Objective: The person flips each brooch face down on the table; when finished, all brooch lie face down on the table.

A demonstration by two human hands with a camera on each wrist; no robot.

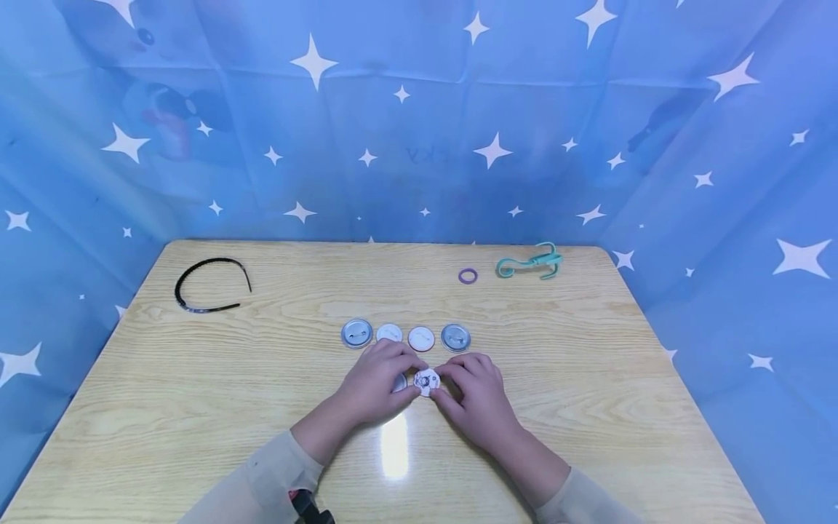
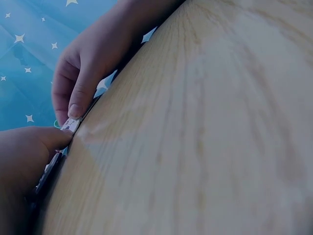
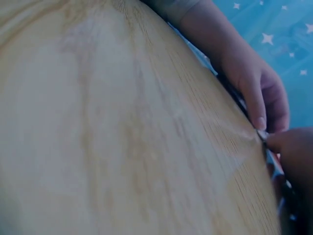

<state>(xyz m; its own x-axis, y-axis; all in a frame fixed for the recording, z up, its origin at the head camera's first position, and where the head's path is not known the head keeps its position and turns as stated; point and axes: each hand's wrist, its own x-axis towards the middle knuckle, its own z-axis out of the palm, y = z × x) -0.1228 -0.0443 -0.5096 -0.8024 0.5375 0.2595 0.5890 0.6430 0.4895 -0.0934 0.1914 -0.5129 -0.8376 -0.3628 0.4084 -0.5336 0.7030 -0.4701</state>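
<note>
A small white badge [image 1: 426, 381] with a dark printed figure lies picture side up between my hands. My left hand [image 1: 380, 380] pinches its left edge with thumb and forefinger, while my right hand [image 1: 476, 397] grips the opposite edge the same way. Beside it, a silver-rimmed badge [image 1: 399, 383] is partly hidden under the left fingers. In the left wrist view, the badge [image 2: 72, 124] appears edge-on between the two hands. Just behind runs a row of pin-back badges, pins up: a silver one [image 1: 356, 333], two white ones [image 1: 421, 338] and another silver one [image 1: 455, 337].
A black headband [image 1: 180, 291] lies at the back left of the wooden table [image 1: 196, 407]. Toward the back right are a purple hair tie [image 1: 468, 276] and a teal hook-shaped plastic piece [image 1: 530, 263]. A blue star-patterned curtain [image 1: 419, 124] hangs behind the table.
</note>
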